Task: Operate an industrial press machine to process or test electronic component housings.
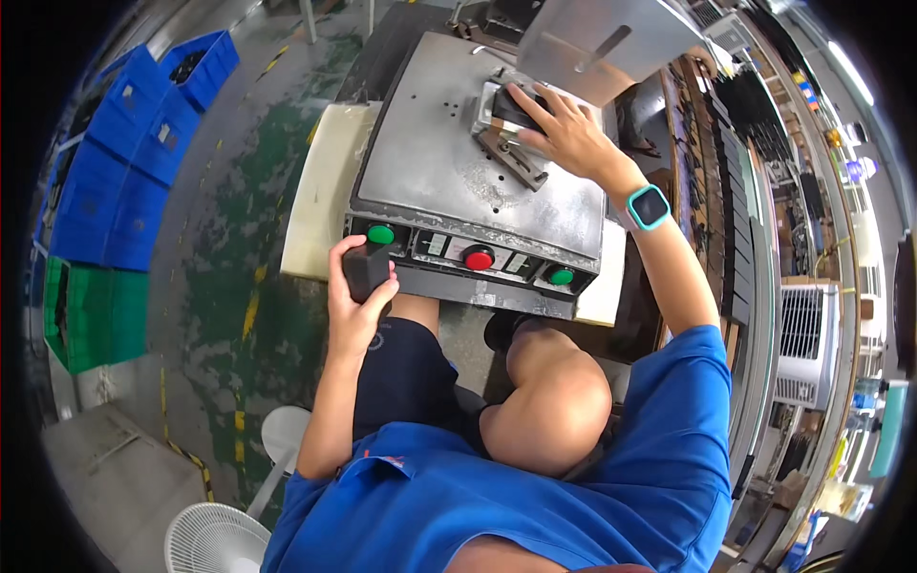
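My left hand (351,304) is closed around a black rectangular part (368,270), held at the front left corner of a metal machine table (430,124). That part is right by the left green button (380,234). My right hand (570,134), a teal-cased watch on its wrist, reaches over the table with fingers spread. It rests on another black part (511,107), which sits in a small metal fixture (485,113) bolted to the table top. My right fingers cover some of that part and fixture. A brown metal clamp piece (514,160) lies beside the fixture.
A red button (479,257) and a right green button (560,275) sit on the front panel. A clear plastic guard (602,43) stands behind my right hand. At right is a rack of black parts (731,201); blue bins (124,153) and a fan (218,540) are at left.
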